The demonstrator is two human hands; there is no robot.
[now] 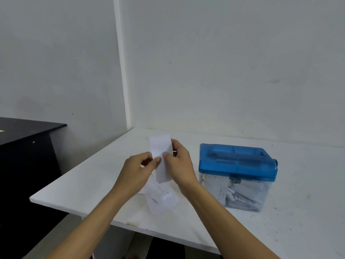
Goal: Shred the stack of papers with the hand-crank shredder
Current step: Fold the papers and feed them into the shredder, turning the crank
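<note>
- Head view, live: pinching one narrow paper slip (161,157) upright between the left hand (139,166) and the right hand (180,163), both close together, clamped on its two long edges with thumbs on the front.
- Holding that slip lifted off the tabletop (84,186), to the left of the hand-crank shredder (237,161): near it, not touching, not yet over the blue lid.
- Glancing below the hands: leaving the stack of papers (161,200) flat on the tabletop near its front edge, loose and overlapping, more than a piece or two but too blurred to count.
- Checking the clear bin (246,199) under the blue lid: already packed with a good heap of white shreds, so judging a fair share of the job done.
- Hunting for the crank: only making out a blue stub (275,163) at the lid's right end, no handle clearly in sight.
- Judging what is left: feeding this slip into the slot on top, cranking it through, then repeating for every piece in the stack.
- Calling it somewhere in the middle, going by full bin against waiting stack.
- Noting a black desk (28,131) off to the left, well apart, no part in this.
</note>
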